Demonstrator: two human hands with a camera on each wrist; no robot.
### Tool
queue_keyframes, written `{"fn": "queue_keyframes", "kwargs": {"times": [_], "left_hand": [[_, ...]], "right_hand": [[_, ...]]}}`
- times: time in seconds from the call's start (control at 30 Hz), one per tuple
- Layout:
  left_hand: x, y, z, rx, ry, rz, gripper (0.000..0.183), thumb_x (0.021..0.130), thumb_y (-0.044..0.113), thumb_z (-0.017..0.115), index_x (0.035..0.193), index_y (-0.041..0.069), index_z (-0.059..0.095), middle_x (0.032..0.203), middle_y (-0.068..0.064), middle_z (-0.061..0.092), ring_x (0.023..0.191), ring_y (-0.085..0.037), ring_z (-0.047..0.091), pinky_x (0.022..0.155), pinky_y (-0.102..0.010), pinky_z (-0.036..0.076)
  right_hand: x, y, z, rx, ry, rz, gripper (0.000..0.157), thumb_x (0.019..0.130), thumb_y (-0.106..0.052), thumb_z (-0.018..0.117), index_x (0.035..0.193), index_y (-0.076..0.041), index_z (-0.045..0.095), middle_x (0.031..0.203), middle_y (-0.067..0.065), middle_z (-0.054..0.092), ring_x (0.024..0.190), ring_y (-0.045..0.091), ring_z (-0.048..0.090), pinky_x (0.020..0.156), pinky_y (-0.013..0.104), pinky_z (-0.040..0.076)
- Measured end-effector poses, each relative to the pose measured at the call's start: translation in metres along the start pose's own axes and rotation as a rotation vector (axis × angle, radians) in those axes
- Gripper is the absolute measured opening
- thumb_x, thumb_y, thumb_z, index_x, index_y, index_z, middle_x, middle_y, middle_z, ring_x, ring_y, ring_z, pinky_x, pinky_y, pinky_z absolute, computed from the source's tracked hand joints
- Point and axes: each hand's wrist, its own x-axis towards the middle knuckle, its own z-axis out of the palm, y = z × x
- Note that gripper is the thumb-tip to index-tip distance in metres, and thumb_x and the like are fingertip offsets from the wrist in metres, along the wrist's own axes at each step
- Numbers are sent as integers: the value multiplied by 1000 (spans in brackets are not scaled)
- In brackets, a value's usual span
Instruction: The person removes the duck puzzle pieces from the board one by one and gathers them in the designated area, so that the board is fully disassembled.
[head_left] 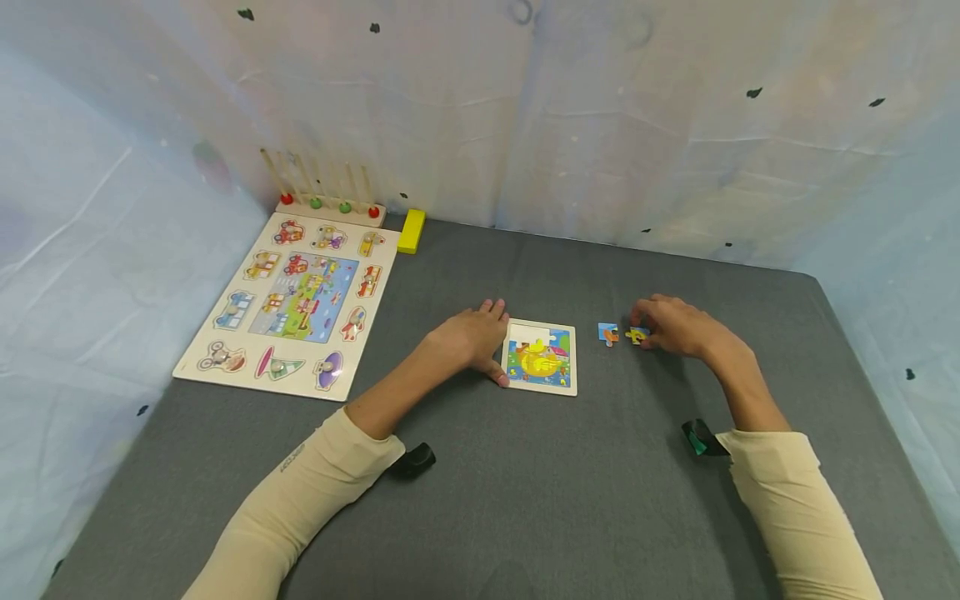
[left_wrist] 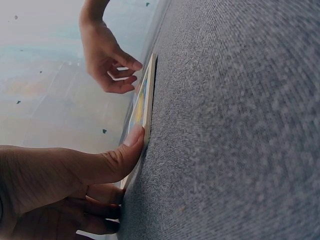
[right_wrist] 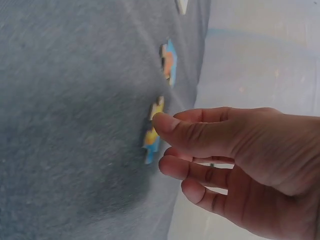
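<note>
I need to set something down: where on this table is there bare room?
The tabletop is bare nearer than the jigsaw tray, between the sleeves, and beyond it toward the curtain, right of the yellow block. It's crowded at far left, at the peg puzzle board and bead stand, and between left hand and right hand, around the loose pieces.

Two arms, both bare at the wrist, beige sleeves above. Left arm [head_left: 408,387]: reached diagonally forward and inward from lower left. Left hand [head_left: 476,337]: back uppermost; fingers [head_left: 493,308] extended forward, close together; left thumb [left_wrist: 122,162] stretched well apart from them. Right arm [head_left: 750,383]: rose from lower right, angled inward at the wrist. Right hand [right_wrist: 240,160]: bent fingers [right_wrist: 205,172] and right thumb [right_wrist: 200,134] faced one another; three lower fingertips slightly fanned; contact at the index tip was hidden. Hands stood well apart.
</note>
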Motion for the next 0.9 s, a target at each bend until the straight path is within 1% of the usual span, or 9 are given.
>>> {"fn": "queue_keyframes", "kwargs": {"times": [0.17, 0.3, 0.43, 0.5, 0.57, 0.77, 0.9], "left_hand": [[1, 1, -1, -4, -8, 1, 116, 86, 62, 77, 165, -1, 20, 176, -21, 10, 165, -36, 13, 133, -50, 25], [2, 1, -2, -13, -17, 1, 116, 86, 61, 77, 165, -1, 20, 176, -20, 9, 165, -35, 12, 133, -50, 24], [3, 1, -3, -14, -15, 8, 116, 86, 61, 77, 165, -1, 20, 176, -20, 9, 165, -36, 12, 133, -50, 24], [3, 2, -4, -15, -13, 10, 116, 86, 61, 77, 165, -1, 20, 176, -20, 9, 165, -36, 12, 133, -50, 24], [3, 2, -4, -16, -11, 13, 116, 86, 61, 78, 165, -2, 20, 176, -21, 9, 165, -36, 12, 133, -50, 24], [2, 1, -1, -12, 0, 17, 116, 86, 61, 78, 165, -2, 21, 176, -21, 10, 165, -37, 13, 133, -50, 25], [1, 0, 0, -17, 9, 13, 116, 86, 61, 78, 165, -3, 21, 176, -22, 11, 165, -37, 14, 132, -51, 26]], "right_hand": [[-2, -13, -9, -19, 16, -3, 33, 92, -6, 78, 122, 2, 65, 116, 23, 65, 93, 30, 64, 78, 50, 56], [-1, -30, -16, 23, 37, -26, 31, 92, -8, 78, 120, 0, 66, 112, 20, 64, 92, 28, 64, 79, 48, 56], [3, -46, -19, 74, 28, -52, 30, 94, -9, 77, 121, -3, 67, 113, 17, 64, 99, 30, 65, 84, 49, 56], [7, -52, -19, 85, 22, -74, 31, 94, -8, 77, 123, -3, 66, 116, 17, 64, 104, 32, 66, 87, 51, 57], [12, -57, -16, 84, 15, -113, 33, 93, -6, 77, 124, -3, 66, 118, 18, 64, 105, 34, 66, 88, 51, 57], [28, -75, -4, 54, 0, -218, 35, 91, -8, 80, 123, -7, 68, 115, 15, 65, 97, 28, 65, 83, 46, 57], [38, -85, 3, 44, -35, -248, 38, 92, -11, 80, 127, -10, 68, 115, 13, 64, 94, 25, 64, 82, 43, 57]]}}
